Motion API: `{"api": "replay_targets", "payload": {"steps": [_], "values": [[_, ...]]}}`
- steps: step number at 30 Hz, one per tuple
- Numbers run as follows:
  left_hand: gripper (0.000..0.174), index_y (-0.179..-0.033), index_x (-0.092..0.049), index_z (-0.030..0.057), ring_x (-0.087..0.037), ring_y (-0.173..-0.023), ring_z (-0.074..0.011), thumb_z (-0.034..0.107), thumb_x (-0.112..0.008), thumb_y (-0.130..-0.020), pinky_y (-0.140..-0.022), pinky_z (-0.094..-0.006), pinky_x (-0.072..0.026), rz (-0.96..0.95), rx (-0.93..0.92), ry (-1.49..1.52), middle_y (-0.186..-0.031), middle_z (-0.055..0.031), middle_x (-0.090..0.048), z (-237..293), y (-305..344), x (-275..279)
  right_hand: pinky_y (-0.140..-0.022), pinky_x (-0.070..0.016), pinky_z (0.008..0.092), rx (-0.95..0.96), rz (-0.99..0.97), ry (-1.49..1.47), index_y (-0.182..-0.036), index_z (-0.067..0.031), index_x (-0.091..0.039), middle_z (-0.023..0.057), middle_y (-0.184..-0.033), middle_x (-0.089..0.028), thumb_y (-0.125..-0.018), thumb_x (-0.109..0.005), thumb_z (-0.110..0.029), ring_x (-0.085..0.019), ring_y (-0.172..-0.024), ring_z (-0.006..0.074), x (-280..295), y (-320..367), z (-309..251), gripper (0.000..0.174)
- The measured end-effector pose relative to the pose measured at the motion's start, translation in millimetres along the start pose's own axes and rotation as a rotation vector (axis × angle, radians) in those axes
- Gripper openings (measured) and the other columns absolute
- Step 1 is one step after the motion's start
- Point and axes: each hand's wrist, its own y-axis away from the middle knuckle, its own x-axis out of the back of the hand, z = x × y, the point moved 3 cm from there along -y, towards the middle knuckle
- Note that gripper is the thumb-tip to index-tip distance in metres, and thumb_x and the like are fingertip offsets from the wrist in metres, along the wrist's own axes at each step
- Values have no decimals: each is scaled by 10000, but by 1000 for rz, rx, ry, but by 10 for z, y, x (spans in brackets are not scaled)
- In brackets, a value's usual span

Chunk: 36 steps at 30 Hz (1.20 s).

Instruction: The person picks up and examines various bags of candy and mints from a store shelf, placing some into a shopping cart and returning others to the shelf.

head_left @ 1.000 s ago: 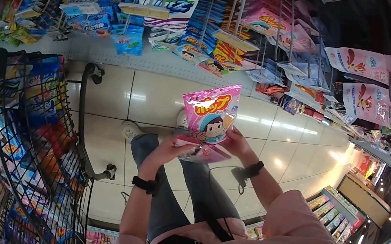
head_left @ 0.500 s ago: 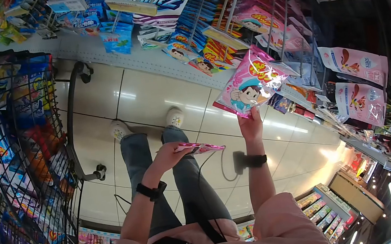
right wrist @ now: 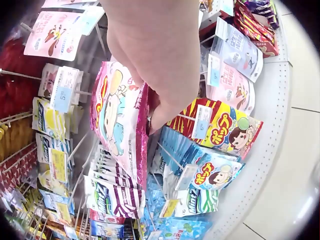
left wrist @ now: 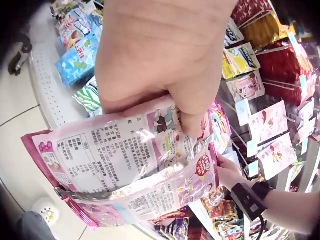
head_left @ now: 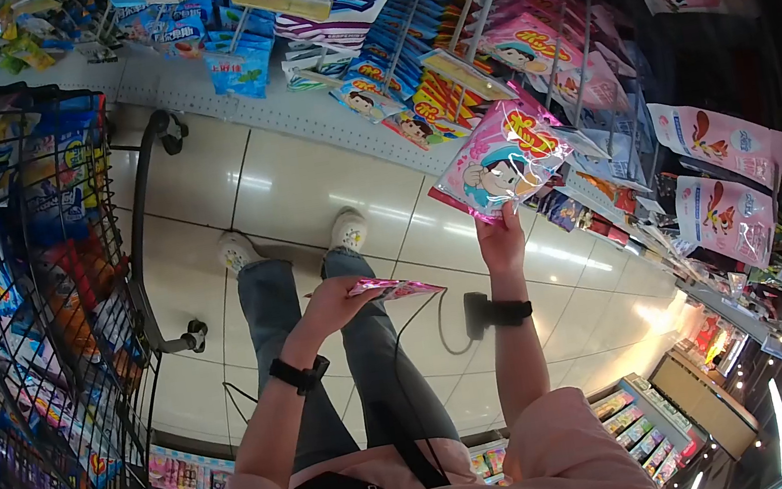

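Observation:
My left hand [head_left: 335, 307] pinches a pink candy bag [head_left: 403, 287] in front of my legs, seen nearly edge-on in the head view. In the left wrist view, the printed back of this bag [left wrist: 110, 160] shows, with my thumb laid over it. Farther forward and to the right, my right hand [head_left: 502, 240] grips another pink candy bag [head_left: 505, 162] by its lower edge. That one has a cartoon child in a blue cap on its front. It overlaps the hanging pink bags [head_left: 528, 42] of similar design in the head view.
Hooks of bagged sweets line the rack, with red-and-yellow bags [right wrist: 232, 130] and white mint bags [right wrist: 112, 197] near my right hand. A black wire cart [head_left: 65, 293] full of bags stands at left. Pale pink pouches [head_left: 726, 220] hang at right. A cable [head_left: 445, 333] dangles between my arms.
The two bags were together before me a second ago. My right hand has since carried one forward and right to the rack, tilting it; my left hand has shifted slightly left with the other.

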Motion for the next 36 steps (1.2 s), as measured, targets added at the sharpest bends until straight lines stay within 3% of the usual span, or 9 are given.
{"api": "replay_targets", "payload": {"steps": [14,23,29,31,33,34,36], "values": [[224,-912,-620,117,-563,-616,-237,292,-557,-787,-550,-304,-418,-17,62,-43,-686,-103,-590,68,-35,56,-915,-366,390,14,48,18,-1187,-58,-353,80,-1187,-444,-853,-449,-111,-434,-1085,214,-22,-269,-17,351],[247,-896,-621,113,-559,-616,-262,324,-559,-783,-540,-315,-416,2,70,-51,-669,-114,-581,71,-57,59,-889,-387,339,-41,-34,-46,-1112,-5,-443,100,-1112,-512,-884,-376,-138,-476,-1039,196,72,-59,-231,273],[290,-874,-621,93,-556,-609,-275,358,-558,-775,-538,-329,-411,10,73,-77,-639,-126,-567,34,-72,49,-834,-429,334,-3,39,94,-1103,-15,-436,88,-1089,-517,-867,-402,-120,-502,-996,193,-39,89,-387,261],[305,-872,-619,86,-555,-602,-278,367,-555,-774,-534,-334,-408,17,61,-84,-622,-130,-560,52,-90,56,-837,-429,356,36,-30,215,-1125,-25,-417,95,-1111,-501,-868,-400,-116,-497,-1009,212,-118,89,-383,274],[260,-872,-624,89,-574,-710,-272,323,-583,-766,-608,-317,-436,-78,203,-107,-764,-118,-595,88,-88,57,-836,-430,371,52,-32,293,-1148,-34,-398,96,-1128,-489,-868,-400,-120,-494,-1016,216,-255,108,-324,293],[260,-872,-624,89,-574,-710,-272,323,-583,-766,-608,-317,-436,-76,201,-105,-764,-118,-595,34,-98,19,-835,-430,386,67,-35,367,-1171,-43,-379,98,-1146,-477,-869,-401,-124,-492,-1023,221,-306,113,-276,313],[206,-883,-625,97,-568,-879,-234,262,-607,-762,-716,-286,-442,10,-233,178,-979,-94,-576,80,-105,-32,-842,-425,388,21,-54,404,-1199,-46,-345,98,-1165,-459,-865,-408,-126,-481,-1037,228,-317,171,-169,349]]}}
